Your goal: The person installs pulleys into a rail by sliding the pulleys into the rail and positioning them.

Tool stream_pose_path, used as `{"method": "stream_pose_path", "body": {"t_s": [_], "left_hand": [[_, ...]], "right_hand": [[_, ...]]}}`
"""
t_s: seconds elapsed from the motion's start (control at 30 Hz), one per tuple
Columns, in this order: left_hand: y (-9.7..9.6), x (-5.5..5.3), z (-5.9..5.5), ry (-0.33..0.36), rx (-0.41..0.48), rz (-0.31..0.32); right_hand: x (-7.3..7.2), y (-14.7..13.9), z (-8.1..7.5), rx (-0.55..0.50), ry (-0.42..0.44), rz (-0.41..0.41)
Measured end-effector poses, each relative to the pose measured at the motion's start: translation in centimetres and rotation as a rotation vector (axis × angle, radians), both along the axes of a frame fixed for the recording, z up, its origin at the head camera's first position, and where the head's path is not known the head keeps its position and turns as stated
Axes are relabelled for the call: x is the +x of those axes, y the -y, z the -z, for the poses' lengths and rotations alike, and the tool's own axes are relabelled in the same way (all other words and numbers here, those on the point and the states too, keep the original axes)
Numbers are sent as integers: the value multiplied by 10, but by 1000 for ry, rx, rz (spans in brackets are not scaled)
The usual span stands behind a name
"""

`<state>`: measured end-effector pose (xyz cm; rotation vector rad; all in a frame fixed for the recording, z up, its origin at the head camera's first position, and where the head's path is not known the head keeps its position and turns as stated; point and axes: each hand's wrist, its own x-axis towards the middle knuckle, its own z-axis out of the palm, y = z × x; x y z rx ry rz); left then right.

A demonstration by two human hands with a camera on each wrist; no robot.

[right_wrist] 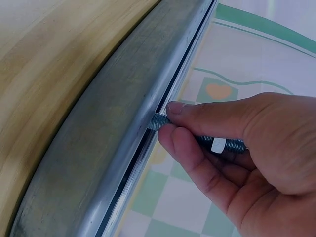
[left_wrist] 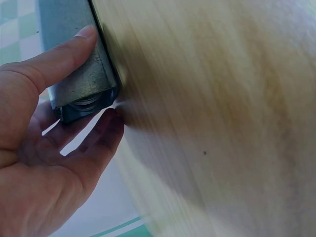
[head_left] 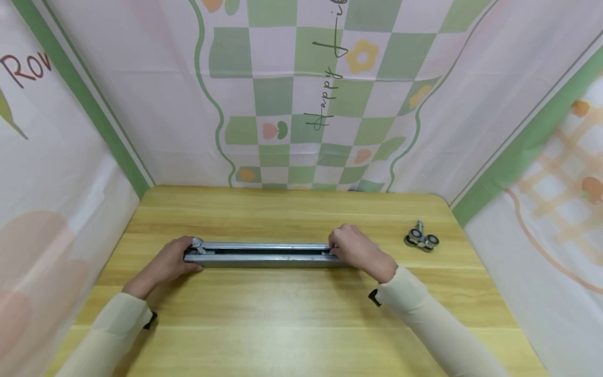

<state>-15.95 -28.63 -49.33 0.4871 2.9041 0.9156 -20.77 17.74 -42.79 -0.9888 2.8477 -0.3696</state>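
Observation:
A grey metal track rail (head_left: 264, 260) with a slot along its top lies across the wooden table. Its left end is in my left hand (head_left: 171, 262); in the left wrist view the thumb lies along one face (left_wrist: 74, 59) and the fingers curve round the end. A bolt with a nut (head_left: 198, 244) stands up from the slot close to that hand. Farther right, my right hand (head_left: 360, 251) pinches a threaded bolt (right_wrist: 159, 121) that sticks out of the slot. A nut (right_wrist: 218, 145) sits on its shank. Whatever the bolt joins inside the rail is hidden.
A roller trolley (head_left: 421, 240) with several small wheels and a bolt lies on the table (head_left: 292, 330) to the right of the rail. Patterned cloth (head_left: 301, 94) hangs behind the table and along both sides.

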Motion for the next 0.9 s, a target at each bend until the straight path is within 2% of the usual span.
{"method": "stream_pose_path", "body": {"t_s": [0.6,0.9], "left_hand": [[-1,0,0,-3,7,5],[0,-1,0,-5,10,2]], "right_hand": [[1,22,1,-25,-35,-46],[0,35,1,-30,-14,-61]]}}
